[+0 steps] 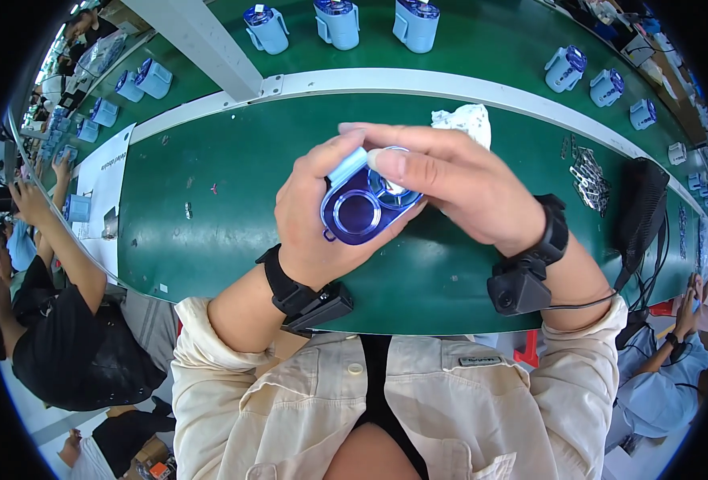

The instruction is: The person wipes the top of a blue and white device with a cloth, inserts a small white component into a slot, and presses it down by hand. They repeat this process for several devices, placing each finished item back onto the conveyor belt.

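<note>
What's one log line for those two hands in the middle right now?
left hand: holding blue device | right hand: thumb over device's top | green table: crumpled white wad, small metal pieces at right

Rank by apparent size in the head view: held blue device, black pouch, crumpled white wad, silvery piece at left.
1. Blue device and black pouch: too close to rank; the device looks nearer
2. White wad
3. Silvery piece
</note>
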Demonstrator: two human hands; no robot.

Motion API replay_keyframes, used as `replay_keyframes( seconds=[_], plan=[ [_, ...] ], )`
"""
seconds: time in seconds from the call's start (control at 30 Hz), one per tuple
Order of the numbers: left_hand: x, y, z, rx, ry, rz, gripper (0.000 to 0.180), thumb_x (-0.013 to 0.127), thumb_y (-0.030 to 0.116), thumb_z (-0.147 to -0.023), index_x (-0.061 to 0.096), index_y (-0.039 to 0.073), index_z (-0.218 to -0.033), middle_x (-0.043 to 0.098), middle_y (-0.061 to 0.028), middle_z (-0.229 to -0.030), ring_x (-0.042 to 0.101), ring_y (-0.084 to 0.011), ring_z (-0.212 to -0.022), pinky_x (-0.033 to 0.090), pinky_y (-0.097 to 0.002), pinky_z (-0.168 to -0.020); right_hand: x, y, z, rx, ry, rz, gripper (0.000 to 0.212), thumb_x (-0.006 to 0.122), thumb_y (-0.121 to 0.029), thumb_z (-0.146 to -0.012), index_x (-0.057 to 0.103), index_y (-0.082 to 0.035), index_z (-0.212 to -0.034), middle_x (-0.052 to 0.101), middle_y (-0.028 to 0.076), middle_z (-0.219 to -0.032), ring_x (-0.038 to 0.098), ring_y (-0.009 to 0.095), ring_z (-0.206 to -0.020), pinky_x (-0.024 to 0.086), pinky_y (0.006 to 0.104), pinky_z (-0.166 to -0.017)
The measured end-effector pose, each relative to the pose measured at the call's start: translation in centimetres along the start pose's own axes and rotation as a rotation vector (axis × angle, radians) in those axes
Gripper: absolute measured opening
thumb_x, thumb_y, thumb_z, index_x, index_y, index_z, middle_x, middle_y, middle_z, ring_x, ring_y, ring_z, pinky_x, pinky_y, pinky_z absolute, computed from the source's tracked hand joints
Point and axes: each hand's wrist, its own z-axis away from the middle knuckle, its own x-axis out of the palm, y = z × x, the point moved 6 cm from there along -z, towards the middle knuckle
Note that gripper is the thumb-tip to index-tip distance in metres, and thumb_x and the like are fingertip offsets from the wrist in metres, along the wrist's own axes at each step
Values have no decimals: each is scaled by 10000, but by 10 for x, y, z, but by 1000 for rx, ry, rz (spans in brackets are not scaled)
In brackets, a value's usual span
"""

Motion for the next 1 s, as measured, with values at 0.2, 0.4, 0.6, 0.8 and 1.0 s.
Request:
replay_keyframes(
  seconds=[0.2,0.4,0.6,0.8,1.0],
  plan=[
    [-3,10,-8,59,-25,-58,746,906,140,-619,513,19,-1241,660,-142,-1031,676,-281,-880,549,-337,-746,0,4,-1,56,-172,-123,496,517,-253,-1003,454,35,-1402,533,110,-1358,545,174,-1177,423,291,-990],
    [-2,12,-8,114,-30,-42,728,897,112,-613,528,19,-1233,657,-133,-1059,649,-301,-923,528,-370,-792,0,4,-2,-7,-270,-63,515,484,-268,-1013,424,38,-1423,517,120,-1379,528,187,-1212,412,299,-1012],
    [-3,5,-5,168,3,48,734,897,108,-617,530,16,-1245,645,-136,-1101,633,-306,-966,511,-380,-833,13,2,0,-124,-143,-29,549,464,-290,-1016,385,51,-1439,479,134,-1424,493,203,-1263,374,320,-1065],
    [-4,8,-8,202,41,43,749,901,111,-620,523,12,-1259,637,-142,-1109,621,-307,-994,499,-381,-862,12,5,1,3,-176,-370,537,465,-288,-1015,397,38,-1436,477,141,-1426,477,204,-1283,350,324,-1087],
    [-5,6,-6,149,8,82,739,904,109,-617,526,4,-1243,638,-149,-1099,627,-302,-977,505,-377,-850,5,-1,2,-248,-161,128,507,437,-258,-1023,404,43,-1430,518,154,-1385,524,215,-1240,389,315,-1046]
  ],
)
